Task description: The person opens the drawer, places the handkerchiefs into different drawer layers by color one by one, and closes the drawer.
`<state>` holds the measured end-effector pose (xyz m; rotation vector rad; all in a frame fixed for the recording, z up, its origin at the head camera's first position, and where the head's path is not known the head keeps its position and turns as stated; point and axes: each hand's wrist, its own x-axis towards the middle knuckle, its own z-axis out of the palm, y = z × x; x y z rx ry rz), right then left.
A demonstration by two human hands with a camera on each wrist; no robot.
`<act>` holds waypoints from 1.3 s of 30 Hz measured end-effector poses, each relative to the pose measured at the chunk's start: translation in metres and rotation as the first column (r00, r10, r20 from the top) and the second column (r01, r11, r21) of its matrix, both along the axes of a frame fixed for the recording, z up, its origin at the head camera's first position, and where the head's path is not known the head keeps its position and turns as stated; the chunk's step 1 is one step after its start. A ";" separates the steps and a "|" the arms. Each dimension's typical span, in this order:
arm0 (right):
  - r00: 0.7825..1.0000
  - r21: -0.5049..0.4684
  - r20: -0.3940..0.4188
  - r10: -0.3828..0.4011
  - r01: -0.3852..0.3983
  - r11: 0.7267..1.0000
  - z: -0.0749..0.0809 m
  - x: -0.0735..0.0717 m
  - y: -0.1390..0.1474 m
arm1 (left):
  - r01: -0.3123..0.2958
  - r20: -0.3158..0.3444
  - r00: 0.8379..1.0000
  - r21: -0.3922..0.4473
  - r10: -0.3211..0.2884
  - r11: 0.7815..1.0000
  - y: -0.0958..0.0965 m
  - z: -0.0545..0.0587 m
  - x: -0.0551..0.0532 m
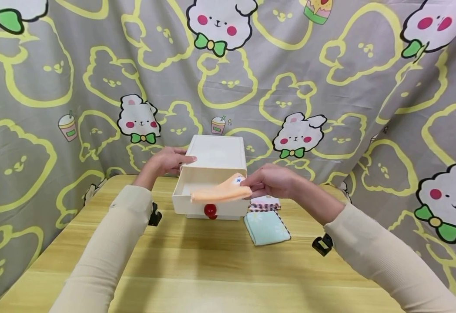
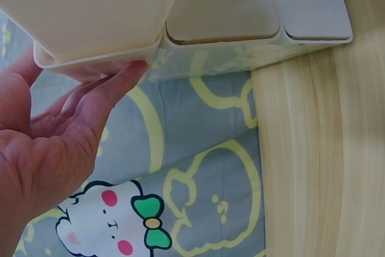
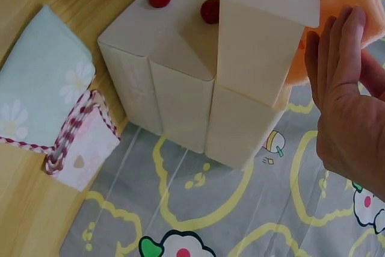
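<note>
A white drawer cabinet (image 1: pixel 217 150) stands on the table with its top drawer (image 1: pixel 181 191) pulled out; a red round knob (image 1: pixel 210 211) is on its front. My left hand (image 1: pixel 172 160) rests on the cabinet's upper left edge, thumb on top. In the left wrist view, the left hand's fingers (image 2: pixel 90 103) lie fairly straight against the side. Above the drawer's right part, my right hand (image 1: pixel 273 180) pinches an orange towel (image 1: pixel 220 191) by its right end. The towel hangs over the drawer opening and hides part of the inside.
Right of the cabinet lies a folded pale green towel (image 1: pixel 267 228) with daisies. Behind it is a folded white and pink towel (image 1: pixel 265 202) with checkered trim. Lower drawers (image 3: pixel 180 70) with red knobs are closed. A patterned grey curtain (image 1: pixel 228 87) hangs behind the wooden table (image 1: pixel 212 269).
</note>
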<state>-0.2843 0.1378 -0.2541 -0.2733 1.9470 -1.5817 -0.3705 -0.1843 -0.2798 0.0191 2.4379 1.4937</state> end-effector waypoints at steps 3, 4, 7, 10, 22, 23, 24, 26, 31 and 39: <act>1.000 -0.030 0.011 -0.014 0.014 0.999 -0.004 -0.001 -0.001 | 0.002 0.001 1.000 0.007 -0.002 1.000 0.000 0.001 0.000; 1.000 -0.042 0.011 -0.025 0.025 0.999 -0.006 -0.001 -0.002 | 0.001 0.002 1.000 0.006 -0.001 1.000 0.000 0.001 0.000; 0.998 -0.079 0.015 -0.063 0.064 0.995 -0.010 -0.003 -0.006 | 0.000 0.006 1.000 0.004 0.000 1.000 0.000 0.001 0.000; 0.993 -0.112 0.022 -0.116 0.118 0.987 -0.013 -0.004 -0.010 | -0.005 0.008 1.000 0.002 0.005 1.000 0.000 0.000 0.000; 0.959 -0.202 0.025 -0.282 0.281 0.938 -0.018 -0.009 -0.028 | -0.009 0.008 1.000 -0.008 0.009 1.000 0.001 0.001 0.001; 0.956 -0.207 0.018 -0.294 0.291 0.934 -0.018 -0.010 -0.030 | -0.011 0.009 1.000 -0.007 0.011 1.000 0.001 0.001 0.001; 0.952 -0.209 0.010 -0.306 0.302 0.930 -0.019 -0.010 -0.032 | -0.011 0.010 1.000 -0.005 0.011 1.000 0.001 0.001 0.001; 0.944 -0.201 -0.005 -0.331 0.323 0.925 -0.020 -0.010 -0.036 | -0.012 0.013 1.000 0.000 0.012 1.000 0.001 0.001 0.000; 0.931 -0.157 -0.042 -0.362 0.352 0.923 -0.025 -0.011 -0.044 | -0.008 0.016 1.000 0.008 0.008 1.000 0.000 0.001 0.001; 0.916 -0.024 -0.140 -0.377 0.377 0.926 -0.028 -0.010 -0.054 | -0.009 0.012 1.000 0.004 0.009 1.000 0.000 0.001 0.000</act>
